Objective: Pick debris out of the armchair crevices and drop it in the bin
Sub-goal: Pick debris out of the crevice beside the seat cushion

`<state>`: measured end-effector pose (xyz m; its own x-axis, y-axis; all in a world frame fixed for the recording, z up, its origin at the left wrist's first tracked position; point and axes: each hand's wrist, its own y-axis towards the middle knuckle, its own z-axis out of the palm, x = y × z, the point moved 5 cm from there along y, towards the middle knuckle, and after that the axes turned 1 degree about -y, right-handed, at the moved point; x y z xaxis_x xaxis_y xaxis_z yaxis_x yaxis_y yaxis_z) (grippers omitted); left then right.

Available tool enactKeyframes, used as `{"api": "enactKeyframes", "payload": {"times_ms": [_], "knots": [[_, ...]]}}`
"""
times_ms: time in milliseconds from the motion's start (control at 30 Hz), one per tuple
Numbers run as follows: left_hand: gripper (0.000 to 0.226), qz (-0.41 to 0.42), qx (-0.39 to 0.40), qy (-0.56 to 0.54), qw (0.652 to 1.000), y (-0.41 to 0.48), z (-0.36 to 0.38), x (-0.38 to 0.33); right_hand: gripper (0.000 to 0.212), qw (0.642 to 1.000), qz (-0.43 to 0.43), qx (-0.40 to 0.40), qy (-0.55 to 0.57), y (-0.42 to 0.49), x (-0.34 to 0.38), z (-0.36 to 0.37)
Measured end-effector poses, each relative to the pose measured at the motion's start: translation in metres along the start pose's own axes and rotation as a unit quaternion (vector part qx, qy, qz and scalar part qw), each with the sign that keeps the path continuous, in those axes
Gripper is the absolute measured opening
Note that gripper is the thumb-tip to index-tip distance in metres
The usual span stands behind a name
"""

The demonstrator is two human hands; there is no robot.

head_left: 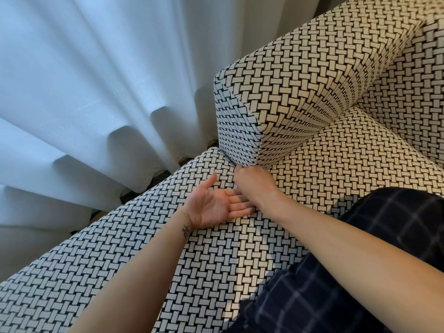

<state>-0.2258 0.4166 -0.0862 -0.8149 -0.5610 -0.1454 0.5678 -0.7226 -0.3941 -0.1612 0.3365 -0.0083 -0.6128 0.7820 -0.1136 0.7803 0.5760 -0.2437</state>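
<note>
At the armchair (216, 260) crevice (228, 160) under the armrest (300, 92) corner, the right hand (254, 181) curls its fingers, grip contents hidden; the left hand (216, 207) lies palm-up, wide, just beside. A curtain (96, 92) hangs near the left edge.

armchair (300, 75): matt basket-weave cloth (coarse) | curtain (96, 68): sheer smooth fabric

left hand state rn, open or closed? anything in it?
Open: left hand lies palm up on the armchair, fingers straight, visible palm bare. Fingertips are hidden behind the right hand.
</note>
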Motion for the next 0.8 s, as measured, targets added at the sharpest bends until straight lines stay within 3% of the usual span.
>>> {"api": "enactKeyframes", "payload": {"times_ms": [167, 267, 333, 400, 467, 600, 700, 800], "knots": [[0.097, 0.003, -0.005, -0.018, 1.0, 0.0, 0.003, -0.001, 0.013, 0.997, -0.013, -0.046, 0.065, -0.007, -0.012, -0.012], [0.097, 0.003, 0.005, -0.025, 1.0, 0.0, 0.004, 0.0, 0.017, 0.98, -0.016, -0.066, 0.188, -0.016, -0.032, -0.014], [0.097, 0.004, 0.004, -0.032, 0.999, 0.001, 0.005, 0.0, 0.019, 0.941, 0.009, -0.056, 0.333, -0.026, -0.04, -0.012], [0.092, 0.009, 0.002, -0.03, 1.0, 0.001, 0.007, -0.001, 0.021, 0.865, 0.042, -0.037, 0.499, -0.039, -0.04, -0.008], [0.083, 0.016, -0.006, -0.006, 1.0, 0.001, 0.007, 0.0, 0.023, 0.801, 0.067, -0.005, 0.595, -0.05, -0.032, 0.0], [0.067, 0.03, -0.02, 0.043, 0.998, 0.0, 0.006, -0.001, 0.031, 0.821, 0.044, 0.043, 0.567, -0.06, -0.009, 0.02], [0.061, 0.036, -0.029, 0.058, 0.997, -0.001, 0.001, 0.0, 0.037, 0.842, 0.052, 0.028, 0.536, -0.066, -0.007, 0.031], [0.054, 0.032, -0.027, 0.058, 0.997, -0.001, 0.004, 0.0, 0.036, 0.835, 0.072, -0.001, 0.545, -0.069, -0.015, 0.031]]}}
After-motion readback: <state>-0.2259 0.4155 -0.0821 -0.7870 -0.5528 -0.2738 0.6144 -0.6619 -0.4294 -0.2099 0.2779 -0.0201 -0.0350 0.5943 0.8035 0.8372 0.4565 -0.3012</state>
